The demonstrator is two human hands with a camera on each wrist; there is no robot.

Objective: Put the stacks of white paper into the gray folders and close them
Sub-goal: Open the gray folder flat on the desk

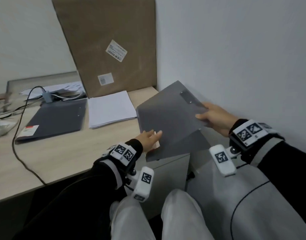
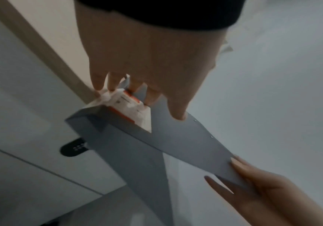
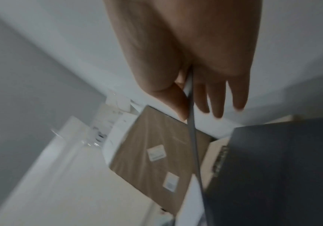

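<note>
Left hand grips near corner of gray folder, covering its red-white label. Right hand pinches cover's far edge; folder held half-open off worktop edge, tight against wall. White paper stack beside second folder; clutter behind blurred.

Dim, even indoor light, soft shadows; wrist views heavily motion-blurred and grainy, head view mildly soft, edges bowed
</note>
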